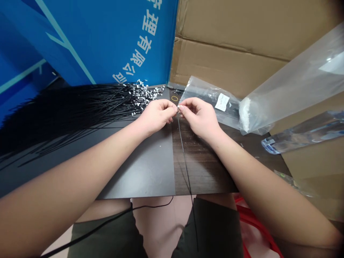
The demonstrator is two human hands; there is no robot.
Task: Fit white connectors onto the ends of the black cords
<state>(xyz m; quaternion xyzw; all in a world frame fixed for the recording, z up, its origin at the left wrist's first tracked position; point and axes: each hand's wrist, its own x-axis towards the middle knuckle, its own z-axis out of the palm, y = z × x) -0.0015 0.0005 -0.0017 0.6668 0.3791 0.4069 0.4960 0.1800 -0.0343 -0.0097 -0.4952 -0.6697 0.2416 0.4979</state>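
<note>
A thin black cable [185, 154] hangs from between my fingertips over the dark table and past its front edge. My left hand [159, 115] is closed in a pinch at the upper end of this cable. Against it, my right hand [201, 116] pinches a tiny white connector [179, 106] between thumb and index finger. The fingertips of both hands nearly touch, and they partly hide the connector. Left of my hands lies a large bundle of black cables [88, 102] with white connectors [142, 95] on their ends.
A clear plastic bag [205, 94] with a white label lies behind my right hand. Another clear bag [292, 79] holds small white pieces. Farther right is an empty-looking plastic bottle [303, 134]. A yellow rubber band [174, 98] lies near the cardboard [228, 57] and blue panel [107, 39].
</note>
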